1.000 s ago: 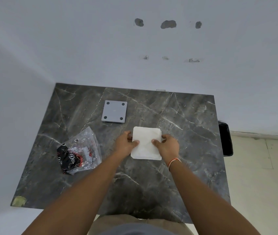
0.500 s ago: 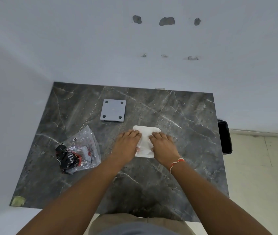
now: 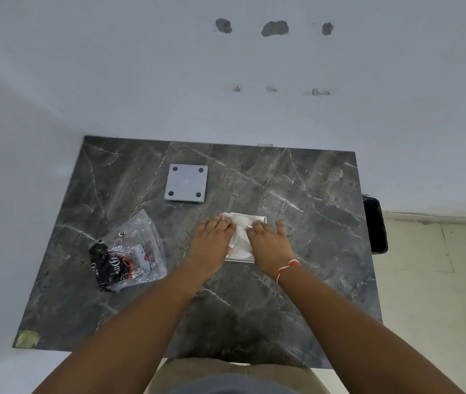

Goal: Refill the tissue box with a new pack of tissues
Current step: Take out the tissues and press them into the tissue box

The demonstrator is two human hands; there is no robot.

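A white stack of tissues [image 3: 240, 237] lies in a shallow tissue box, whose thin pale rim [image 3: 238, 261] shows at its near edge, in the middle of the dark marble table [image 3: 311, 251]. My left hand [image 3: 211, 240] presses flat on the stack's left side, fingers straight. My right hand [image 3: 268, 241] presses flat on its right side, with a red-and-white thread on the wrist. Most of the stack is hidden under both hands. A grey square lid [image 3: 186, 186] with round pads at its corners lies apart, farther back on the table.
An empty clear plastic wrapper with black and red print [image 3: 128, 254] lies crumpled at the left of the table. White walls stand behind and to the left. A black bin [image 3: 375, 226] sits on the floor past the table's right edge.
One second ago both hands held the stack by its sides. They have since moved on top of it and now press it down flat, the tissues wrinkling between them.
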